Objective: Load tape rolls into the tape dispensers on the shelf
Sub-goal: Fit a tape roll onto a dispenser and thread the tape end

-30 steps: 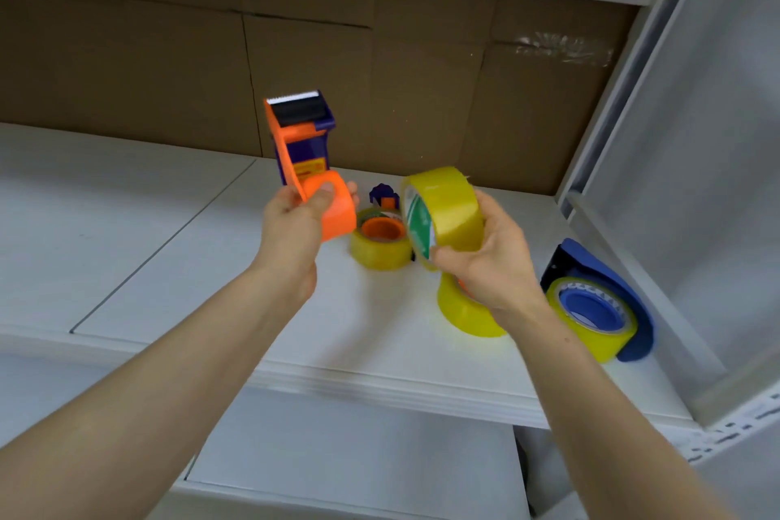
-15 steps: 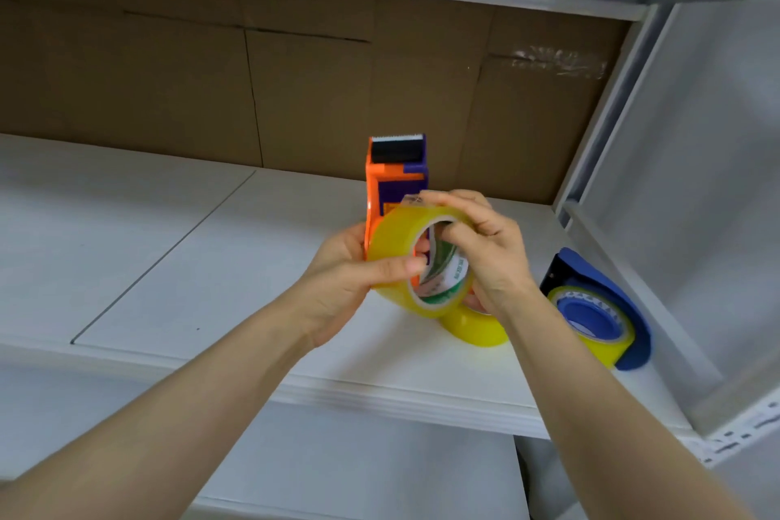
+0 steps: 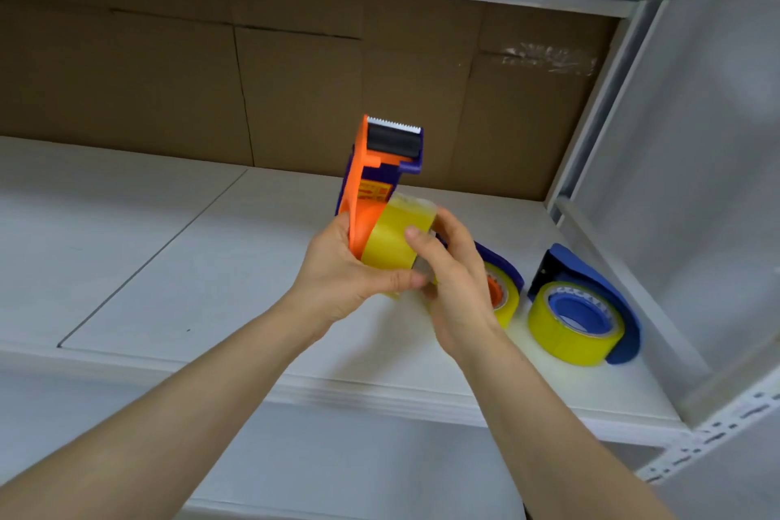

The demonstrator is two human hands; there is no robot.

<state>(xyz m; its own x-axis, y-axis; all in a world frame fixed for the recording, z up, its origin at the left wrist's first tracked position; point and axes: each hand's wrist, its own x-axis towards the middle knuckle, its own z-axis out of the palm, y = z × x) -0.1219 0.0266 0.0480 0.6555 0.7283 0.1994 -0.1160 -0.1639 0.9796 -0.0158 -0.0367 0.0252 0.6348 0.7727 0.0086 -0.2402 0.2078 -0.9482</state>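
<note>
Centre frame: gripping orange dispenser [image 3: 367, 190] in left hand [image 3: 337, 266], right hand [image 3: 456, 287] fingers curled on yellow roll [image 3: 386, 243]. Hold roll square to dispenser, push evenly, avoid serrated blade [image 3: 394, 125].

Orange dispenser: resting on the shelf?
No, the left hand grips the orange dispenser above the shelf, the right hand holding a yellow tape roll against it.

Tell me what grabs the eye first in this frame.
The orange tape dispenser stands out first, held upright mid-frame by the left hand. The right hand holds a yellow tape roll against its side. To the right, a blue dispenser, already loaded, lies on the white shelf.
</note>
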